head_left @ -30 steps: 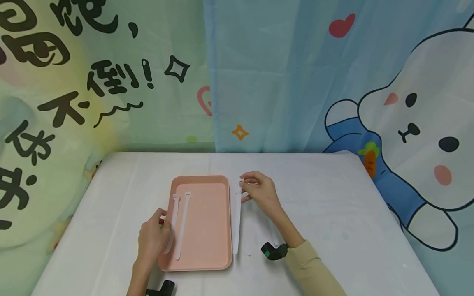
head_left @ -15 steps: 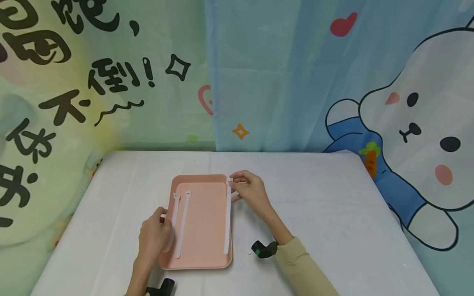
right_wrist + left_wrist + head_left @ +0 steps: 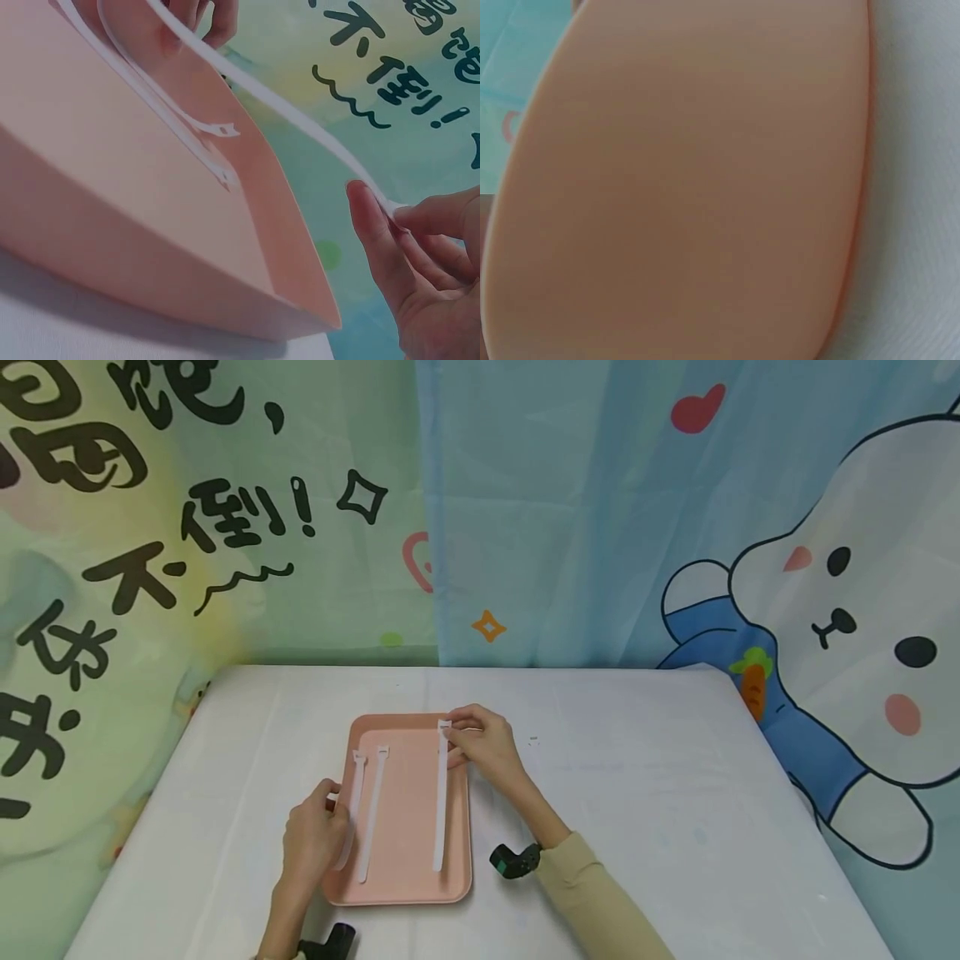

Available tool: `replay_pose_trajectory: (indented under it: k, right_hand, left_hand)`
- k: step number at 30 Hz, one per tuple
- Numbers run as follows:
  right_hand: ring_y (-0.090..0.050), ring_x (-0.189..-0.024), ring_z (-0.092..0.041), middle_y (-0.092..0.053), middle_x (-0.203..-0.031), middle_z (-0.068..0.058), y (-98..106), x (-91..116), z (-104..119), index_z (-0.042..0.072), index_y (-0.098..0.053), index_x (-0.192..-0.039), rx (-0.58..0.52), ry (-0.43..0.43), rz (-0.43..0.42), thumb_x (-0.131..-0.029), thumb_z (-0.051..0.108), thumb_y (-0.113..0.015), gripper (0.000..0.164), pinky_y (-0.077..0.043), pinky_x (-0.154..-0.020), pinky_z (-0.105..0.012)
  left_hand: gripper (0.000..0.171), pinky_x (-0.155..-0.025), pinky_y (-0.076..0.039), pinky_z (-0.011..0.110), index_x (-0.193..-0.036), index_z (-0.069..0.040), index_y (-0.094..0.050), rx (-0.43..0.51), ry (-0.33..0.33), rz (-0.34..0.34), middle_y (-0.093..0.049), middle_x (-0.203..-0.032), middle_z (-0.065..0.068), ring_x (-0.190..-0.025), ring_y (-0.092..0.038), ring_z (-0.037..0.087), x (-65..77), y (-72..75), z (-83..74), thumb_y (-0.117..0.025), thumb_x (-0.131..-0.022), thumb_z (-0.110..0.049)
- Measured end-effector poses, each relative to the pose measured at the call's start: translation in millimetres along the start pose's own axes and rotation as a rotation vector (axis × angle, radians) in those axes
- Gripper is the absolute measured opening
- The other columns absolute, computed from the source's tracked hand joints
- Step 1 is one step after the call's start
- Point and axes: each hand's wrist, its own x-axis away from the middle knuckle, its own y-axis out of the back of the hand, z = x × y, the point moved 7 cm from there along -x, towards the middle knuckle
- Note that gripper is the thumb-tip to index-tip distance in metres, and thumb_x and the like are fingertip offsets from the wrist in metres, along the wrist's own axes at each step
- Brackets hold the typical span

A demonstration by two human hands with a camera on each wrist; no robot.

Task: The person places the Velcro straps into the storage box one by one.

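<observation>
My right fingers (image 3: 369, 214) pinch a white plastic strip (image 3: 440, 802), likely bendy, best by its end; left fingers (image 3: 327, 789) grip the pink tray (image 3: 408, 827).

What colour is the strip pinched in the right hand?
The strip is white; the right wrist view shows it best.

From my head, a camera looks forward and down over the table (image 3: 637, 760) to the far backdrop (image 3: 555, 527). My left wrist camera (image 3: 327, 943) sits so near that the pink tray (image 3: 408, 818) fills most of its view. My right wrist camera (image 3: 513, 862) looks across the tray, far and left, sharing black lettering (image 3: 126, 589) with the head view.
</observation>
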Motion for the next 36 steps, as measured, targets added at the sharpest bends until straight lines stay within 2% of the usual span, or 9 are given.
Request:
replay_pose_trajectory:
  k: [3,6,14,19,22,26,29,36]
  right_hand:
    - [-0.073,-0.064,-0.03,-0.068,-0.102,-0.015,-6.0,-1.9,0.4,0.001,-0.068,-0.116,-0.008,-0.003,0.004,-0.095,0.006,-0.07,0.022,-0.061,-0.066,-0.048]
    - [-0.073,-0.066,-0.033,-0.068,-0.1,-0.016,-12.4,-4.3,1.1,0.0,-0.069,-0.116,-0.029,-0.01,0.005,-0.094,0.003,-0.07,0.022,-0.06,-0.068,-0.052]
    - [-0.072,-0.065,-0.026,-0.07,-0.096,-0.017,-30.2,-9.5,-0.7,-0.001,-0.07,-0.114,-0.058,-0.019,0.013,-0.094,0.003,-0.07,0.02,-0.061,-0.065,-0.048]
    - [-0.073,-0.07,-0.04,-0.071,-0.096,-0.019,-37.9,-10.9,-4.3,-0.002,-0.069,-0.116,-0.035,-0.03,0.013,-0.095,0.004,-0.069,0.022,-0.06,-0.068,-0.052]
    - [-0.072,-0.074,-0.048,-0.071,-0.095,-0.019,-42.3,-10.8,-7.5,-0.002,-0.069,-0.115,-0.037,-0.041,0.021,-0.095,0.005,-0.068,0.022,-0.058,-0.072,-0.058]
    - [-0.072,-0.073,-0.046,-0.072,-0.094,-0.018,-46.4,-12.4,-9.8,-0.003,-0.069,-0.114,-0.052,-0.04,0.017,-0.094,0.004,-0.068,0.021,-0.058,-0.071,-0.059]
    - [-0.073,-0.07,-0.044,-0.072,-0.094,-0.019,-50.0,-14.0,-12.1,-0.004,-0.069,-0.114,-0.025,-0.029,0.023,-0.094,0.003,-0.067,0.021,-0.06,-0.068,-0.054]
    - [-0.071,-0.073,-0.053,-0.071,-0.091,-0.024,-56.3,-15.3,-16.1,-0.008,-0.069,-0.112,-0.002,-0.006,0.03,-0.093,-0.002,-0.066,0.021,-0.06,-0.064,-0.053]
  left_hand:
    - [0.025,-0.05,-0.044,0.033,-0.115,0.004,-0.066,0.001,-0.006,0.002,-0.071,-0.083,0.019,-0.061,-0.062,0.023,0.0,-0.3,-0.6,-0.057,-0.093,-0.004]
    - [0.025,-0.05,-0.045,0.035,-0.115,0.004,-0.066,-0.002,-0.008,0.001,-0.072,-0.084,0.019,-0.062,-0.062,0.024,0.1,-0.6,-1.1,-0.057,-0.093,-0.004]
    - [0.026,-0.05,-0.044,0.032,-0.115,0.003,-0.066,-0.001,0.01,0.002,-0.072,-0.083,0.019,-0.061,-0.062,0.023,0.4,-2.3,1.3,-0.056,-0.092,-0.004]
    - [0.026,-0.051,-0.044,0.032,-0.116,0.004,-0.065,0.001,0.004,0.003,-0.072,-0.083,0.019,-0.061,-0.061,0.023,0.3,-0.7,0.3,-0.056,-0.093,-0.003]
    - [0.026,-0.051,-0.044,0.032,-0.116,0.004,-0.066,-0.003,0.003,0.002,-0.072,-0.083,0.019,-0.061,-0.062,0.023,0.2,-0.5,0.2,-0.057,-0.092,-0.003]
    - [0.026,-0.051,-0.044,0.032,-0.116,0.003,-0.066,-0.006,0.006,0.002,-0.072,-0.083,0.018,-0.061,-0.062,0.023,0.0,-1.1,0.5,-0.057,-0.092,-0.004]
    - [0.027,-0.051,-0.044,0.034,-0.116,0.003,-0.066,-0.008,0.005,0.001,-0.072,-0.083,0.018,-0.062,-0.062,0.024,0.3,-0.3,0.5,-0.056,-0.092,-0.004]
    - [0.026,-0.05,-0.044,0.035,-0.115,0.004,-0.066,-0.006,-0.005,-0.001,-0.072,-0.083,0.02,-0.062,-0.063,0.024,1.2,0.7,-1.8,-0.058,-0.092,-0.004]
